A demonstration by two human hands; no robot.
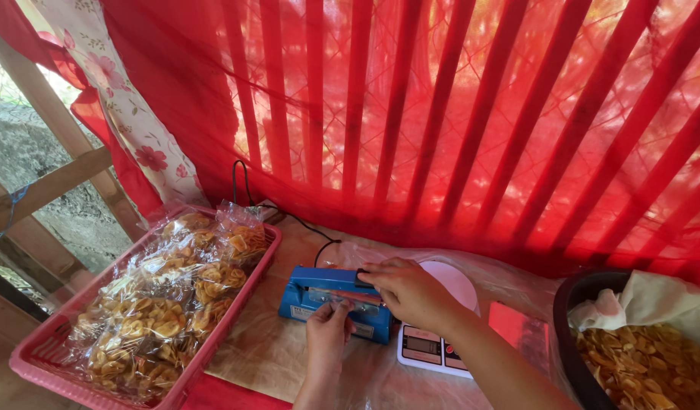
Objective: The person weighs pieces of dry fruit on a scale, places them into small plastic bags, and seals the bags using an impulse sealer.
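Blue heat sealer (336,301): our right hand (411,292) presses its lever down, left hand (327,328) pinches a clear bag (342,302) in its jaw.

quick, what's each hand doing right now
Left hand: closed, pinching a clear plastic bag at the blue heat sealer.
Right hand: pressing down on the sealer's arm, fingers curled over it.

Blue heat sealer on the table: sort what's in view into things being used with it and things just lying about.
In use: blue heat sealer, left hand, right hand, clear plastic bag edge.

Lying about: pink tray of bagged chips, white digital scale, black tub of loose chips, white cloth.
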